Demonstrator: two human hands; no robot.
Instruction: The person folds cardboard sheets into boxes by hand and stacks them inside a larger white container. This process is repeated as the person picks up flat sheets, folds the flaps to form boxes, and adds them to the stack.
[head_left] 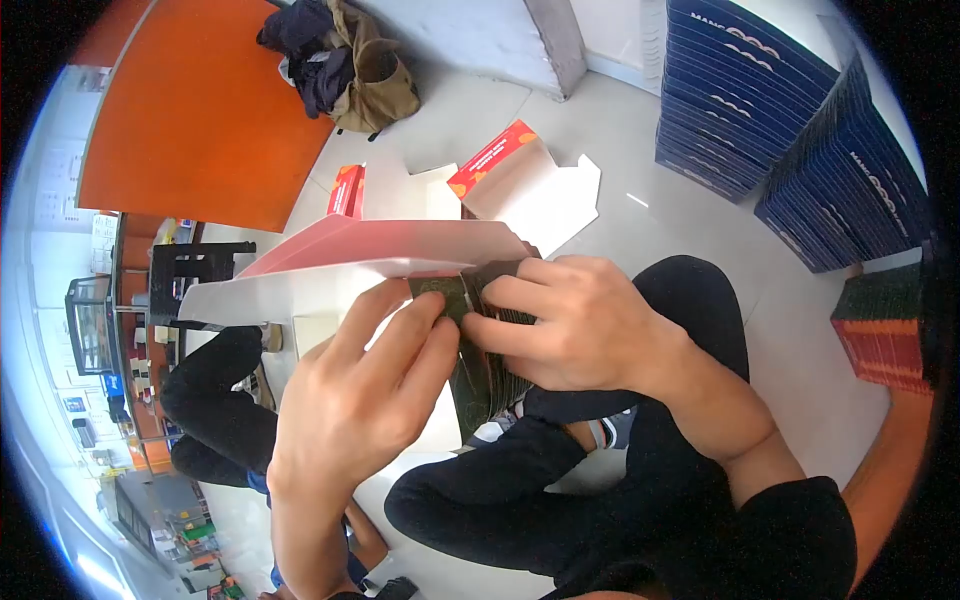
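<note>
A stack of dark green printed cards or packets [478,385] stands on edge in front of me, between my crossed legs and a pink and white cardboard sheet [380,248]. My left hand [365,395] has its fingers bent and pressed on the top of the stack. Beside it, my right hand [575,325] closes its fingers on the stack's upper right edge. The fingertips of both hands nearly meet. What exactly lies between the fingers is too small to make out.
Opened red and white boxes [545,200] lie on the floor ahead. Dark blue stacks [740,95] and a green and red stack [880,325] stand at right. An orange panel [200,110], a bag [375,90] and a black stool [195,285] are at left, near another person's leg [225,390].
</note>
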